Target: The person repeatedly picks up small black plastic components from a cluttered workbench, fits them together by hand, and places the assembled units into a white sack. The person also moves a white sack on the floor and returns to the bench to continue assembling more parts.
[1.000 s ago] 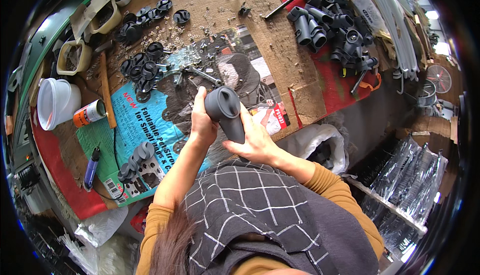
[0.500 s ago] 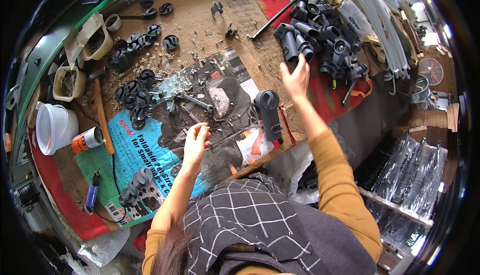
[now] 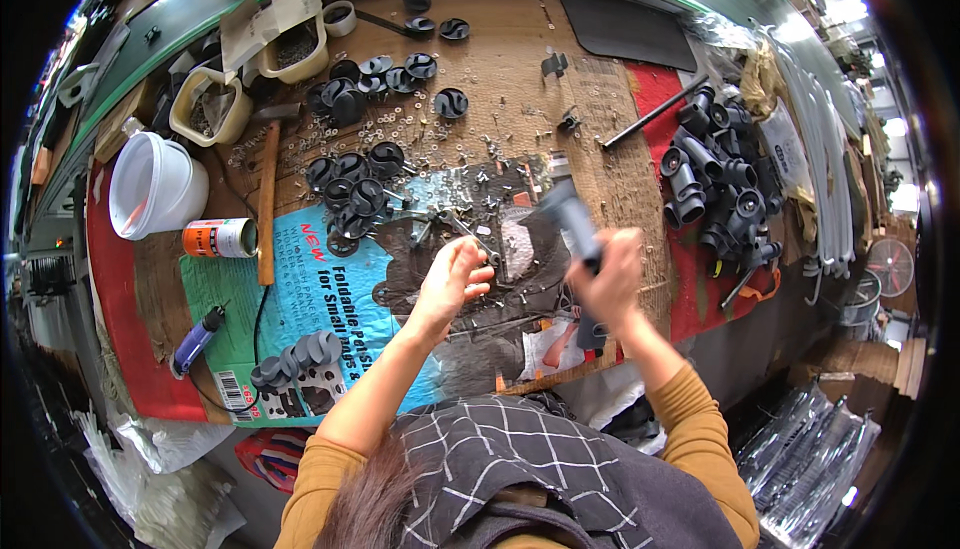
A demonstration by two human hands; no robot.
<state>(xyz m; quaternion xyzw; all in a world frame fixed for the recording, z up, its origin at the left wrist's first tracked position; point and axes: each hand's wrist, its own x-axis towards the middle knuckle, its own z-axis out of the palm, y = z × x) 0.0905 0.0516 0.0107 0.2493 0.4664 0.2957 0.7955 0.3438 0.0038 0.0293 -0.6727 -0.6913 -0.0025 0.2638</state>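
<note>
My right hand, blurred by motion, is closed around a dark grey plastic tube fitting above the front of the bench. Below that hand, the lower end of another dark fitting shows at the bench edge; the hand hides its upper part. My left hand has its fingers curled together over the cardboard, beside a metal wrench and scattered screws. Whatever its fingertips pinch, if anything, is too small to make out. Round black knobs with bolts lie in a cluster to its upper left.
Dark tube fittings are heaped at the right, beside a metal rod. A hammer, an orange can, a white bucket and a purple-handled tool stand or lie at the left. Small washers litter the cardboard.
My right hand has come from the heap back toward me with a tube fitting in it. My left hand stays over the scattered screws. The whole view has shifted, moving the bench rightward.
</note>
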